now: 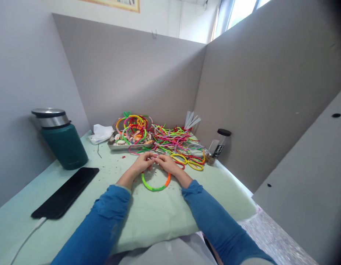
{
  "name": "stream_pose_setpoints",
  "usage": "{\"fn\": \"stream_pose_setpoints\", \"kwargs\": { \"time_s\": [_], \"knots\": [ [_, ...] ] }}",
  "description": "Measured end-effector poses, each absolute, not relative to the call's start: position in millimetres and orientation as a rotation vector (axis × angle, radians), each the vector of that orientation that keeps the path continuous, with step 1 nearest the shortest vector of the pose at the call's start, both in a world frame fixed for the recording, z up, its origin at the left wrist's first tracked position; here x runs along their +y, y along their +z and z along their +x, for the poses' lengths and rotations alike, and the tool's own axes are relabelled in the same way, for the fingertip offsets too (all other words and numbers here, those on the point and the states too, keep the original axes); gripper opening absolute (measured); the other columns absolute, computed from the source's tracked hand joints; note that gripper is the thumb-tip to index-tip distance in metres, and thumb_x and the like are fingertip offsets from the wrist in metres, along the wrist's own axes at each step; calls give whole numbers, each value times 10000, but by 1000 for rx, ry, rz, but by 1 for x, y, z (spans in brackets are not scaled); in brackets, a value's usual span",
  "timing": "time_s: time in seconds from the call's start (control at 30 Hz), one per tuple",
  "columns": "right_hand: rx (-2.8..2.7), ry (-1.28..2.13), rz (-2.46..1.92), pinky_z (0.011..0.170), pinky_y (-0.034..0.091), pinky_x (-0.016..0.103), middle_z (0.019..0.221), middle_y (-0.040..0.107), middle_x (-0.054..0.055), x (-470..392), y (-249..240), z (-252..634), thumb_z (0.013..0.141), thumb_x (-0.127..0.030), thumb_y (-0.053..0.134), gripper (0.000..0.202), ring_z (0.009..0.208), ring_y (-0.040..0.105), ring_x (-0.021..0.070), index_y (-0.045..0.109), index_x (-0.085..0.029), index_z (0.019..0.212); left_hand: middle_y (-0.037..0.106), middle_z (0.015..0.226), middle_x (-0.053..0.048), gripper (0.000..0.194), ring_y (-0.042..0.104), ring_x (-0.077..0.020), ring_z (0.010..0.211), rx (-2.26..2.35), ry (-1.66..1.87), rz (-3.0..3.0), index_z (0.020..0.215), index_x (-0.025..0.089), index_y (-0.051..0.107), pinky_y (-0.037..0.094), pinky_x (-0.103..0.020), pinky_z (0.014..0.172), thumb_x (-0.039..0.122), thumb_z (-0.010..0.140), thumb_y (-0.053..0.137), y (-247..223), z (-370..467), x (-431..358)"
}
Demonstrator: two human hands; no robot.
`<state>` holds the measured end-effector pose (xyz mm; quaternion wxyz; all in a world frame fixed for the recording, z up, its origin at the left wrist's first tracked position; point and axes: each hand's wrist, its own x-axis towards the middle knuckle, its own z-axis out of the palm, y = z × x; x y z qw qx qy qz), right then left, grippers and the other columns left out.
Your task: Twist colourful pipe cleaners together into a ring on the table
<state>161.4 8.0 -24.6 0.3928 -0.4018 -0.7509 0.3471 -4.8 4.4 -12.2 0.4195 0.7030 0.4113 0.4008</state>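
A ring wrapped in green and orange pipe cleaner hangs or rests just above the table, its near curve facing me. My left hand pinches the ring's far side, fingers bent inward. Close against it, my right hand grips the same far part, and the fingertips of both hands meet there. What lies between the fingertips is hidden. Just beyond my right hand are yellow and red pipe cleaner loops.
A metal tray holds shells and several colourful rings. Beside it lies a heap of pipe cleaners. A green bottle and a cabled black phone are on the left, a clear jar on the right. Grey partitions enclose the table.
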Motion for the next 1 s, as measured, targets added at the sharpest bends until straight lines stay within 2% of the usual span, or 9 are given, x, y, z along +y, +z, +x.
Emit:
{"fn": "stream_pose_setpoints", "kwargs": {
  "time_s": [0.23,0.5,0.73,1.0],
  "knots": [
    [-1918,873,-1011,494,256,206,531,431,-41,8,-25,162,833,-427,491,331,526,356,89,498,-157,641,571,614,20,344,516,-90,421,1038,986,1752,983,133,595,374,-201,425,342,711,617,-16,-7,8],
    [-1913,873,-1012,476,243,204,526,425,-41,10,-26,162,823,-408,501,316,516,345,86,494,-159,630,558,575,28,330,494,-83,401,1050,998,1742,908,130,587,348,-194,410,383,701,633,-11,-4,4],
    [-1918,871,-1018,483,246,207,523,419,-42,9,-26,162,822,-397,506,303,520,348,89,498,-160,632,531,493,37,293,491,-87,400,1075,981,1785,926,132,585,338,-185,421,364,747,597,-15,-6,6],
    [-1918,877,-1008,466,245,203,529,421,-37,10,-26,162,821,-406,506,316,518,344,88,487,-162,622,542,500,32,305,489,-91,391,1079,988,1769,903,125,588,335,-192,410,371,724,616,-13,-4,4]
  ]
}}
